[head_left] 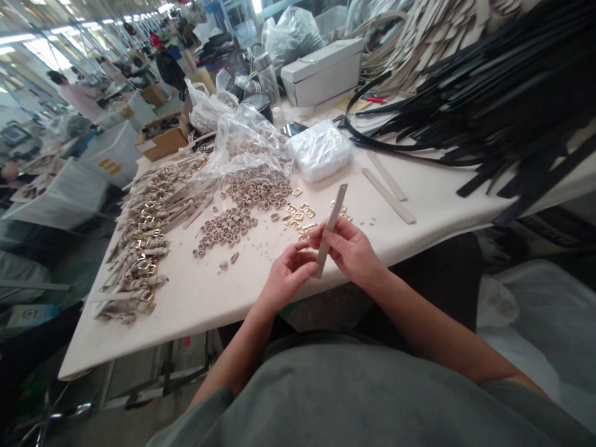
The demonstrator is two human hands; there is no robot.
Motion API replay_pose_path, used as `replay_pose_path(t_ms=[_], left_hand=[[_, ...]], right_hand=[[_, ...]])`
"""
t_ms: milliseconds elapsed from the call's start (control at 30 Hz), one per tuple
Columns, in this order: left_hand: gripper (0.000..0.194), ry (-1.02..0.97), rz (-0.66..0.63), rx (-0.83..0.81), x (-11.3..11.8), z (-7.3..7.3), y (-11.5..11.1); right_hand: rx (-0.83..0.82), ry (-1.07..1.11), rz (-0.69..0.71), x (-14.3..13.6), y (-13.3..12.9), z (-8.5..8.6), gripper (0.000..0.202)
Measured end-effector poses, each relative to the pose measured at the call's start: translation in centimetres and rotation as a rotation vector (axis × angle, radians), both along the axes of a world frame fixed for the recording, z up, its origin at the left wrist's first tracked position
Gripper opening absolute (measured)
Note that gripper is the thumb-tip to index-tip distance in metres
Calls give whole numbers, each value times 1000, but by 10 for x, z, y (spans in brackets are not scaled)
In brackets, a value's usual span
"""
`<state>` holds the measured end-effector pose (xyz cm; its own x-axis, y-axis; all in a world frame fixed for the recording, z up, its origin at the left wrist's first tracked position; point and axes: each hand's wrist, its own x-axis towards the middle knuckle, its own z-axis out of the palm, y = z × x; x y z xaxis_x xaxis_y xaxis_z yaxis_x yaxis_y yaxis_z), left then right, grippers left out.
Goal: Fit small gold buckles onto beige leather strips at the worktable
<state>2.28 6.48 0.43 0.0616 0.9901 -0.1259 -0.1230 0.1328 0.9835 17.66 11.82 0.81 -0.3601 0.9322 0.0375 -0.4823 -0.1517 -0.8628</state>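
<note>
A short grey-beige strap (331, 225) stands tilted between my two hands over the table's front edge. My right hand (352, 248) pinches it near the middle with thumb and fingers. At its lower end my left hand (291, 273) has the thumb against the strap, fingers curled behind it. Just beyond my hands lie several gold-coloured buckles (298, 217), partly hidden by my fingers. To their left is a spread of small beige loops (228, 230), and a larger heap of loops (258, 186) spills from behind it.
Rows of straps with gold buckles (144, 248) cover the table's left side. Two loose strap pieces (388, 195) lie to the right. Behind are a clear plastic bag (251, 136), a wrapped white packet (321, 149), a white box (321, 71) and a large bundle of black straps (503, 93).
</note>
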Motion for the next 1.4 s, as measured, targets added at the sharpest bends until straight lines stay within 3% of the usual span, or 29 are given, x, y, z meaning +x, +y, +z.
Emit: replay_pose_path(t_ms=[100, 267, 333, 433, 500, 567, 667, 867, 967, 1200, 1400], left_hand=[[33, 17, -50, -105, 8, -8, -7], [26, -10, 94, -114, -2, -12, -7], [28, -28, 141, -75, -9, -11, -5], [33, -24, 142, -25, -19, -9, -3], [38, -16, 108, -11, -23, -7, -3], [45, -19, 87, 1, -28, -5, -2], [55, -40, 94, 18, -32, -3, -2], [55, -93, 114, 18, -36, 0, -1], [53, -127, 111, 5, -37, 0, 0], [54, -275, 98, -107, -37, 4, 0], [53, -345, 73, -151, -37, -3, -2]], right_hand=[[-24, 27, -98, 2, 7, -6, 32], [39, -75, -200, 10, 22, -15, 30], [176, -207, -371, 19, 30, -15, 38], [527, -536, -588, 34, 35, -10, 55], [799, -752, -469, 39, 33, -6, 54], [1027, -851, -244, 37, 29, -5, 43], [1184, -851, -81, 26, 23, -11, 29], [1071, -733, -23, 20, 15, -13, 33], [1025, -774, -30, 20, 9, -10, 29], [1182, -907, -174, 14, -1, -8, 23], [1270, -942, -186, 12, -5, -2, 30]])
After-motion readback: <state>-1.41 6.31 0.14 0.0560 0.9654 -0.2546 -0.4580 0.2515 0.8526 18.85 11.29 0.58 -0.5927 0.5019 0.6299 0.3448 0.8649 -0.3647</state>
